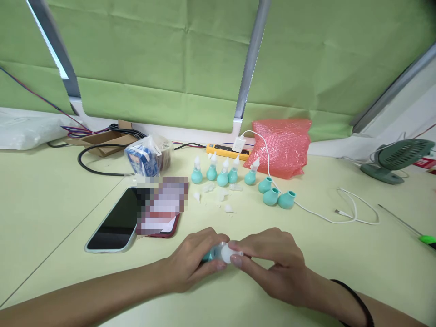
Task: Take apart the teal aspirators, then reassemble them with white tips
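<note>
My left hand (194, 259) is closed around a teal bulb nasal aspirator (213, 253), low over the front of the table. Thumb and forefinger of my right hand (277, 263) pinch the white nozzle tip (229, 253), which touches the aspirator's clear tube and points right. Most of the bulb is hidden by my left fingers. Beyond my hands stand several aspirators (222, 178) with tubes and tips on. Three bare teal bulbs (270, 197) sit to their right. Loose white tips (229, 209) and clear tube pieces (235, 187) lie in front.
Two phones lie at left, one black-screened (114, 220), the other partly blurred (172, 227). Behind are a plastic-wrapped package (145, 156), a yellow power strip (213, 149) and a red bubble-wrap bag (281, 147). A white cable (316, 215), screwdriver (427, 240) and green fan (403, 152) are at right.
</note>
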Demonstrator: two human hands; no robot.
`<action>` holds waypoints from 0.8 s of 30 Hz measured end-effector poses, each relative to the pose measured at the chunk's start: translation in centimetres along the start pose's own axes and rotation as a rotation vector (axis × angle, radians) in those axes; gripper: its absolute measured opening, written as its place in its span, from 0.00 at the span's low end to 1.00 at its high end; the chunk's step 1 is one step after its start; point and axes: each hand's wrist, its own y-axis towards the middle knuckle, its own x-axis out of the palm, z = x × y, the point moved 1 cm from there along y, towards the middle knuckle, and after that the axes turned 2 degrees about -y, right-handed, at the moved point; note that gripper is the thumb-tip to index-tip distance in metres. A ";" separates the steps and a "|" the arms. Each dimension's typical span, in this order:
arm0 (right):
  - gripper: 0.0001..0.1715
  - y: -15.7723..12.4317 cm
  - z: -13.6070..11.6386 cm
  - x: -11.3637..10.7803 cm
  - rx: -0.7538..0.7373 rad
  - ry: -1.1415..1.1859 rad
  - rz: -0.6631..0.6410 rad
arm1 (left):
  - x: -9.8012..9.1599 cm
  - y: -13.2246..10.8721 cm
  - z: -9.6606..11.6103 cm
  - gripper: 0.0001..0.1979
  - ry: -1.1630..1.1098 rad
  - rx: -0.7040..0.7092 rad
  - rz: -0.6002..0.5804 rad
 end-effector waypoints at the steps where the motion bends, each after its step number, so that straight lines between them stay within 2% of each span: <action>1: 0.13 -0.2 0.0 -0.1 -0.047 -0.056 -0.017 | 0.0 0.1 0.0 0.10 0.008 0.004 0.005; 4: 0.20 -0.7 0.2 -0.2 -0.125 -0.171 -0.095 | 0.1 0.3 -0.1 0.11 0.027 0.054 0.063; 6: 0.22 -0.9 0.4 -0.1 -0.124 -0.208 -0.129 | 0.0 0.3 -0.1 0.12 0.019 0.065 0.099; 12: 0.11 -0.1 0.5 0.5 -0.028 -0.101 0.000 | 0.0 0.4 0.0 0.10 -0.005 -0.007 0.083; 15: 0.07 0.7 0.7 0.4 0.077 0.005 0.020 | 0.0 0.2 0.0 0.13 0.007 -0.021 0.122; 18: 0.04 1.5 1.6 -1.2 0.291 0.067 0.127 | 0.0 -0.1 -0.1 0.19 0.024 -0.084 0.220; 21: 0.06 2.3 3.3 -3.9 0.545 0.175 0.324 | -0.1 -0.3 -0.1 0.16 0.015 -0.154 0.288; 24: 0.07 3.1 5.1 -6.1 0.543 0.223 0.444 | -0.2 -0.3 -0.1 0.12 0.005 -0.179 0.294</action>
